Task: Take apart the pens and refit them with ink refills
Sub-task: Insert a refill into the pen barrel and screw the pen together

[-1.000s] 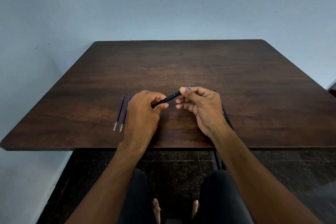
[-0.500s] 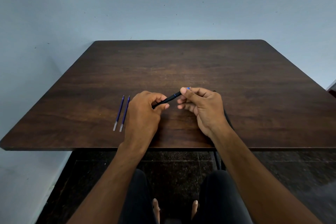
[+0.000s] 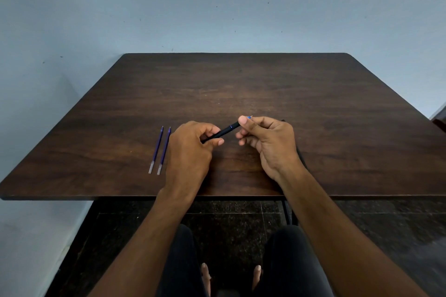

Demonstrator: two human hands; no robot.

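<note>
Both hands hold one black pen [image 3: 223, 132] above the desk [image 3: 265, 84]: left hand [image 3: 190, 149] grips the barrel, right hand [image 3: 268, 142] pinches the tip end. Axis runs near-left to far-right. Two refills [image 3: 160, 150] lie just left of the left hand.

Both forearms are stretched up from the lower frame; at centre, the left hand [image 3: 190, 149] is curled, the right hand [image 3: 268, 142] pinched at thumb and forefinger.

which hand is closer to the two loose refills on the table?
Left. The left hand grips the black pen right beside the two refills, just to their right. The right hand pinches the pen's tip end farther right.
</note>
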